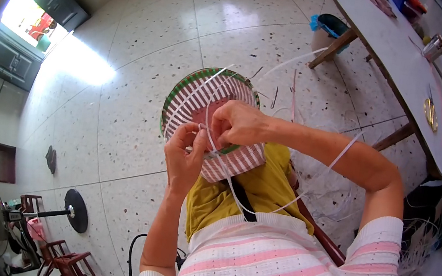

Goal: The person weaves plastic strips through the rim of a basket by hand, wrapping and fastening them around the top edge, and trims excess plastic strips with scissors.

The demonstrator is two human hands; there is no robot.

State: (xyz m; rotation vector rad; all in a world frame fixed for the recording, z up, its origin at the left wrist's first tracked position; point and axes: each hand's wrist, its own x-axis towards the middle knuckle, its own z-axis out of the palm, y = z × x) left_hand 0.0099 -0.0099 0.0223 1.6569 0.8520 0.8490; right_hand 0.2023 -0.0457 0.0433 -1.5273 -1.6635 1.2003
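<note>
My left hand (pixel 187 150) pinches the long, white plastic strip (pixel 210 138), which I should keep flat beside my right hand (pixel 237 122), whose grip I can't tell.

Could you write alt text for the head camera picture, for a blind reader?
A left hand and a right hand work close together at a thin white strip over a striped, green-rimmed woven basket. Scissors lie on a white table to the right, above a pale speckled floor.
</note>
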